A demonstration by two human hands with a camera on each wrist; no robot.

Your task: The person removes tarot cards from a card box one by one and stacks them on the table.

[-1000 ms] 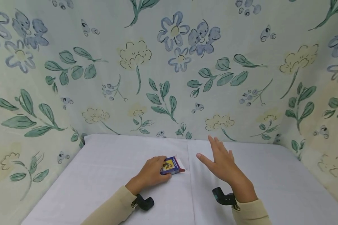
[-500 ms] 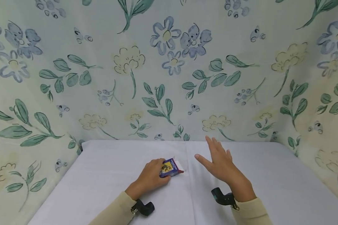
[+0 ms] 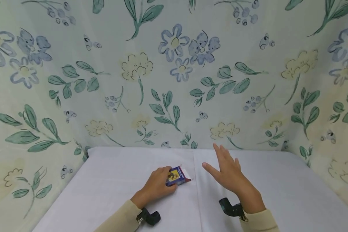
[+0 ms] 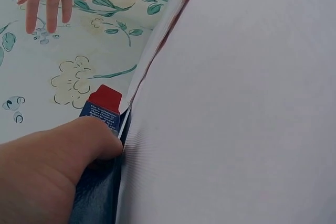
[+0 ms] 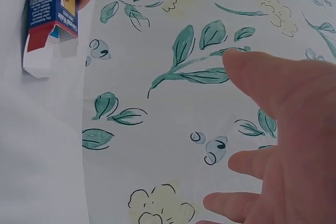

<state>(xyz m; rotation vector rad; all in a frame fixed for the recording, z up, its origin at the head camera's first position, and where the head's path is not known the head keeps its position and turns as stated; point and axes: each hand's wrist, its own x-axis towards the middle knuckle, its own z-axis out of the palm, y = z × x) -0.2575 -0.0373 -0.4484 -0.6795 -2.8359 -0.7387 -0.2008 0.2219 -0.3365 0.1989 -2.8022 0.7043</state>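
Observation:
A small blue cardboard box (image 3: 176,175) with a yellow picture on its face lies on the white cloth, left of the centre crease. Its right end is open, with red and white flaps sticking out. My left hand (image 3: 156,185) grips it from the left, thumb on the near side and fingers at the far side. In the left wrist view the thumb presses the side of the box (image 4: 97,198), beside a raised red flap. To the right, my right hand (image 3: 230,172) is held apart from the box with straight, spread fingers. The box's inside is too hidden to tell its contents.
White cloth (image 3: 119,174) covers the table, with a crease running front to back. A floral curtain (image 3: 174,96) stands behind the table and along both sides. Black curved wrist devices (image 3: 232,207) sit below both hands.
The head view shifts slightly, moving the whole scene a little in the picture. Both hands keep their poses, and the left hand still holds the box.

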